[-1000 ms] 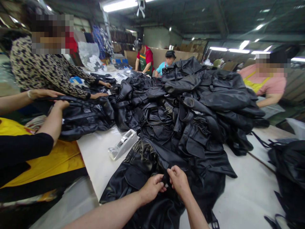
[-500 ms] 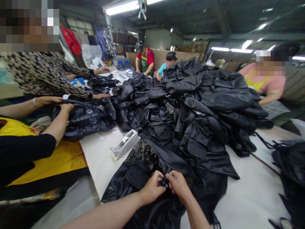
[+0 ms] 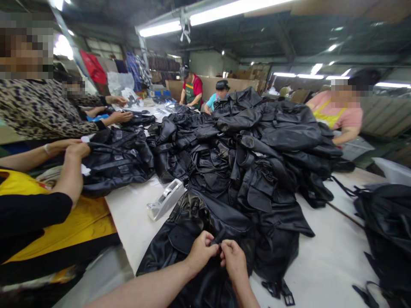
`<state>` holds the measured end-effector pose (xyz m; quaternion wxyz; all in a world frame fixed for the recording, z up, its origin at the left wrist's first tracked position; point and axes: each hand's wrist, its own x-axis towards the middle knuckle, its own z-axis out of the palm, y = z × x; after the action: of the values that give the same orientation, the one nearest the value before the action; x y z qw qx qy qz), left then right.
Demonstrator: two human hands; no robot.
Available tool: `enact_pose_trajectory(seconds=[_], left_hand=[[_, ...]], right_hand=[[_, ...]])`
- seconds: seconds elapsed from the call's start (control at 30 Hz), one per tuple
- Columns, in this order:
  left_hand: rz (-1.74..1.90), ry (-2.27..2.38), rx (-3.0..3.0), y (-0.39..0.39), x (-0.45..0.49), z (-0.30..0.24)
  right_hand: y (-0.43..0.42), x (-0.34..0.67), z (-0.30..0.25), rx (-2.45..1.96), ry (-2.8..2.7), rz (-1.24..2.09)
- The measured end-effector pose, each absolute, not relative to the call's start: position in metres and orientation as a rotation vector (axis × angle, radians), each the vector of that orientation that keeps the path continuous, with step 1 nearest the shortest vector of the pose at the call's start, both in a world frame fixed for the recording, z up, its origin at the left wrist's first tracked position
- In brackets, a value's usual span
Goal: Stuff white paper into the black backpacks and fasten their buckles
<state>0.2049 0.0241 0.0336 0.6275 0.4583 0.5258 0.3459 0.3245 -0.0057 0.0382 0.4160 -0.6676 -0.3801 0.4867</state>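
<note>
A black leather-look backpack (image 3: 160,252) lies on the table's near side, its surface creased and shiny. Over it, my left hand (image 3: 201,253) pinches a short black strap (image 3: 219,236) between thumb and fingers. Close against it, my right hand (image 3: 234,257) is closed, its fingertips at the strap's end. Whatever small part sits between the fingertips is too small to make out. Just left of the backpack stands a grey tape dispenser (image 3: 165,200).
A heap of black bags (image 3: 272,132) fills the middle of the white table (image 3: 123,218). Another black backpack (image 3: 385,214) lies at the right edge. At left, a person in yellow (image 3: 64,222) handles a black bag; other people stand around the table.
The view has shifted slightly. My hands stay together at the strap, now with more of it showing above the fingers. The arms of the person in leopard print have lifted off the bags.
</note>
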Motion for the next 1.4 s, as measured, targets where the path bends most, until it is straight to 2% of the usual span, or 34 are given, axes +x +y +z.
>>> enact_pose_trajectory(seconds=[0.17,0.43,0.67,0.87,1.0,1.1,1.4], left_hand=[[0.823,1.156,0.925,0.022,0.202,0.03],[0.935,1.131,1.095,0.018,0.203,0.018],[0.88,0.867,1.16,0.01,0.177,0.024],[0.803,0.754,1.008,0.015,0.152,0.035],[0.714,0.694,0.881,0.024,0.144,0.041],[0.658,0.668,0.81,0.027,0.142,0.038],[0.606,0.761,0.793,0.029,0.169,0.02]], right_hand=[[-0.025,0.324,0.035,-1.744,-0.913,1.111],[-0.017,0.304,0.056,-1.897,-1.012,1.016],[-0.014,0.289,0.057,-2.011,-1.015,0.891],[-0.03,0.266,0.076,-1.915,-1.198,0.706],[-0.052,0.248,0.086,-1.689,-1.495,0.669],[-0.068,0.244,0.079,-1.543,-1.647,0.647],[-0.085,0.263,0.038,-1.66,-1.72,0.352]])
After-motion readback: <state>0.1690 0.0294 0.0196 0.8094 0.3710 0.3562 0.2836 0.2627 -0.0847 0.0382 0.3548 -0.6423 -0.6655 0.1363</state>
